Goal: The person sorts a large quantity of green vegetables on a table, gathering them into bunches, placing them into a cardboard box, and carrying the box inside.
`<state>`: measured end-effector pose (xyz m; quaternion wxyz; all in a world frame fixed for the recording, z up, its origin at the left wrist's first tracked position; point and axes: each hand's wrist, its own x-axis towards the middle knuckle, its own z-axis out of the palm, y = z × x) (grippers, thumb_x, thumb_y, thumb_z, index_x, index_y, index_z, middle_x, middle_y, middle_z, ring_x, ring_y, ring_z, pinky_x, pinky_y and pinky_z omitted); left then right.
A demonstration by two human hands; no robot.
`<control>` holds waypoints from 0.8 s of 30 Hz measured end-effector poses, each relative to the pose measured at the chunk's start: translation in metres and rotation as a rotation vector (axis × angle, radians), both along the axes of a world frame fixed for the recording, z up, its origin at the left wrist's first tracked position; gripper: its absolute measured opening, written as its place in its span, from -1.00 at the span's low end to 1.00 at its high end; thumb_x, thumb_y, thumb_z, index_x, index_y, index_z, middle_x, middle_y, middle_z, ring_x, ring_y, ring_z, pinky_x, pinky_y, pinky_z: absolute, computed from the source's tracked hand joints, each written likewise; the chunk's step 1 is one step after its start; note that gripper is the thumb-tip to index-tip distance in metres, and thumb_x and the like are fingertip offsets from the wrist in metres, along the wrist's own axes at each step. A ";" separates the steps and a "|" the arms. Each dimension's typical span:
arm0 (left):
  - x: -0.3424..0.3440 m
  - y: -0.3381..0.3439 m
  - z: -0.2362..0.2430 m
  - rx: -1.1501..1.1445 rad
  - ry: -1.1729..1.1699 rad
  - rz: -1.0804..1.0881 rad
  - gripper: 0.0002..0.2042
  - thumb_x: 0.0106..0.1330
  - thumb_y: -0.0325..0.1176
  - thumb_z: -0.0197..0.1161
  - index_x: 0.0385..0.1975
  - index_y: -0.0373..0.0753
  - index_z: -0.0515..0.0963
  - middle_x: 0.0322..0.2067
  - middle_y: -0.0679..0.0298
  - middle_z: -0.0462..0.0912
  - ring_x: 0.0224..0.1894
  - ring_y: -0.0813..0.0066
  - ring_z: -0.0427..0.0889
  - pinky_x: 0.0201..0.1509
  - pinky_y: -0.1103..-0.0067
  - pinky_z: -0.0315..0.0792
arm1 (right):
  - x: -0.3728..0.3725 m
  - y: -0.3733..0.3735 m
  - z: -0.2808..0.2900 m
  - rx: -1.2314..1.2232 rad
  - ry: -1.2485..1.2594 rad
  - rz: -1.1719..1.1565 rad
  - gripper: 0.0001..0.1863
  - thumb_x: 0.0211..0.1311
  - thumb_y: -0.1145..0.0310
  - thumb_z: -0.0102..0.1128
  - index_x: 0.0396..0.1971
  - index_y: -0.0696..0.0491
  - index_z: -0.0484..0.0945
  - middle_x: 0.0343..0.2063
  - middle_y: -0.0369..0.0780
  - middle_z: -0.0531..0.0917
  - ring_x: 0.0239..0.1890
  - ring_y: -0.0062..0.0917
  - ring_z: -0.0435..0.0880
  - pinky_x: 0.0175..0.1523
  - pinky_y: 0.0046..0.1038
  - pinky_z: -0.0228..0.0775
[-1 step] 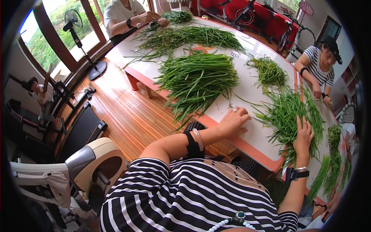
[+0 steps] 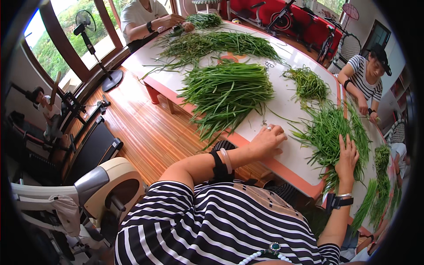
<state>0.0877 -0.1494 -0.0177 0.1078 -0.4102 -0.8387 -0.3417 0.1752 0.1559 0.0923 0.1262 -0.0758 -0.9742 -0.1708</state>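
My right hand (image 2: 347, 160) lies on a loose heap of garlic chives (image 2: 327, 128) at the right side of the table, its fingers stretched out over the stalks. Near the table's front edge rests my left hand (image 2: 267, 142), fingers loosely curled and thumb apart, with nothing visible in it. Just beyond and left of that hand is a large, neatly laid bundle of garlic chives (image 2: 227, 90), its leaf ends hanging over the orange edge. Tiny scraps lie on the white tabletop (image 2: 287, 161) by my left fingertips.
Tangled trimmings (image 2: 308, 84) sit beyond my right hand, and more chives (image 2: 238, 43) spread across the far side. One co-worker (image 2: 364, 77) handles stalks at the right; another person's hands (image 2: 170, 20) work at the far left. An exercise machine (image 2: 110, 185) stands at my left.
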 end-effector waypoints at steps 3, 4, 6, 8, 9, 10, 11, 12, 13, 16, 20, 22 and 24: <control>0.000 -0.015 0.002 -0.068 0.065 0.001 -0.58 0.05 -0.23 0.35 -0.05 -0.15 0.49 0.03 0.15 0.40 0.15 0.06 0.34 0.17 0.22 0.27 | 0.007 -0.014 0.011 -0.022 -0.098 -0.050 -0.10 -0.16 0.83 0.07 0.31 -0.11 0.26 0.35 -0.19 0.17 0.35 -0.20 0.15 0.35 -0.16 0.02; -0.002 -0.023 0.003 -0.122 0.097 -0.005 -0.58 0.09 -0.20 0.33 -0.04 -0.13 0.48 0.07 0.13 0.39 0.19 0.04 0.32 0.16 0.19 0.28 | 0.007 -0.015 0.011 0.003 -0.062 -0.011 -0.11 -0.15 0.82 0.07 0.30 -0.10 0.28 0.35 -0.19 0.18 0.35 -0.20 0.16 0.35 -0.15 0.02; -0.009 -0.042 0.010 -0.206 0.093 0.055 -0.59 0.11 -0.16 0.32 -0.03 -0.12 0.49 0.05 0.15 0.40 0.13 0.06 0.38 0.15 0.20 0.29 | 0.008 -0.020 0.012 0.026 -0.040 0.015 -0.13 -0.15 0.81 0.08 0.29 -0.09 0.29 0.34 -0.19 0.20 0.34 -0.20 0.16 0.35 -0.14 0.02; -0.019 -0.067 0.016 -0.256 0.068 0.122 -0.60 0.13 -0.16 0.31 -0.04 -0.13 0.49 0.01 0.15 0.42 0.08 0.09 0.41 0.12 0.22 0.31 | 0.006 -0.035 0.018 -0.013 0.055 0.129 -0.26 -0.04 0.74 0.12 0.24 -0.04 0.34 0.33 -0.22 0.23 0.33 -0.24 0.19 0.35 -0.15 0.04; -0.023 -0.077 0.015 -0.275 0.074 0.147 -0.60 0.14 -0.16 0.31 -0.05 -0.14 0.49 -0.01 0.15 0.43 0.06 0.10 0.42 0.11 0.22 0.32 | 0.010 -0.037 0.018 -0.009 0.029 0.111 -0.26 -0.04 0.74 0.12 0.24 -0.04 0.34 0.33 -0.22 0.23 0.33 -0.24 0.19 0.35 -0.15 0.04; -0.023 -0.087 0.015 -0.237 0.070 0.161 -0.62 0.14 -0.17 0.31 -0.07 -0.16 0.49 -0.02 0.16 0.44 0.05 0.10 0.43 0.10 0.23 0.33 | 0.008 -0.040 0.017 -0.058 0.082 0.165 -0.30 -0.02 0.69 0.15 0.22 -0.03 0.35 0.32 -0.23 0.25 0.32 -0.26 0.20 0.34 -0.16 0.05; -0.029 -0.096 0.015 -0.200 0.073 0.173 -0.63 0.14 -0.18 0.30 -0.09 -0.18 0.50 -0.04 0.16 0.44 0.04 0.11 0.43 0.09 0.24 0.35 | 0.002 -0.044 0.015 -0.107 0.142 0.216 -0.34 0.01 0.64 0.19 0.21 -0.02 0.36 0.30 -0.24 0.28 0.32 -0.28 0.21 0.33 -0.16 0.06; -0.034 -0.104 0.018 -0.197 0.116 0.158 -0.67 0.14 -0.19 0.29 -0.15 -0.19 0.51 -0.08 0.16 0.44 0.02 0.10 0.44 0.07 0.24 0.36 | -0.001 -0.048 0.012 -0.119 0.170 0.247 -0.37 0.03 0.58 0.23 0.19 -0.02 0.38 0.27 -0.25 0.33 0.30 -0.32 0.25 0.33 -0.17 0.07; -0.035 -0.110 0.019 -0.195 0.159 0.152 -0.72 0.15 -0.21 0.27 -0.21 -0.21 0.51 -0.11 0.17 0.44 0.00 0.09 0.45 0.06 0.23 0.38 | -0.005 -0.057 0.009 -0.127 0.194 0.281 -0.42 0.03 0.57 0.24 0.14 -0.01 0.43 0.23 -0.25 0.39 0.27 -0.35 0.29 0.31 -0.20 0.09; -0.036 -0.113 0.012 -0.246 0.193 0.148 -0.77 0.15 -0.24 0.25 -0.28 -0.21 0.51 -0.14 0.20 0.46 -0.01 0.15 0.46 0.05 0.29 0.36 | -0.012 -0.075 -0.004 -0.155 0.206 0.385 -0.51 0.02 0.56 0.24 0.04 0.01 0.51 0.16 -0.26 0.46 0.22 -0.37 0.35 0.27 -0.23 0.13; -0.017 -0.113 0.026 -0.362 0.351 0.131 -0.89 0.09 -0.35 0.20 -0.39 -0.15 0.52 -0.18 0.29 0.48 0.01 0.29 0.43 0.02 0.38 0.30 | -0.016 -0.105 -0.021 -0.294 0.214 0.538 -0.62 -0.02 0.56 0.25 -0.11 0.04 0.58 0.05 -0.26 0.55 0.14 -0.36 0.43 0.21 -0.27 0.19; -0.013 -0.119 0.035 -0.358 0.408 0.082 -0.92 0.03 -0.42 0.17 -0.45 -0.12 0.53 -0.23 0.34 0.48 0.03 0.35 0.40 0.01 0.42 0.28 | -0.015 -0.124 -0.022 -0.384 0.211 0.615 -0.65 -0.05 0.58 0.25 -0.17 0.06 0.59 -0.04 -0.25 0.59 0.06 -0.35 0.48 0.13 -0.29 0.25; -0.021 -0.138 0.050 -0.096 0.311 0.268 -0.95 0.05 -0.39 0.22 -0.49 -0.15 0.53 -0.32 0.29 0.51 -0.12 0.28 0.49 -0.11 0.37 0.37 | -0.017 -0.130 -0.028 -0.426 0.186 0.655 -0.66 -0.05 0.59 0.24 -0.18 0.06 0.59 -0.06 -0.24 0.60 0.05 -0.34 0.49 0.11 -0.30 0.27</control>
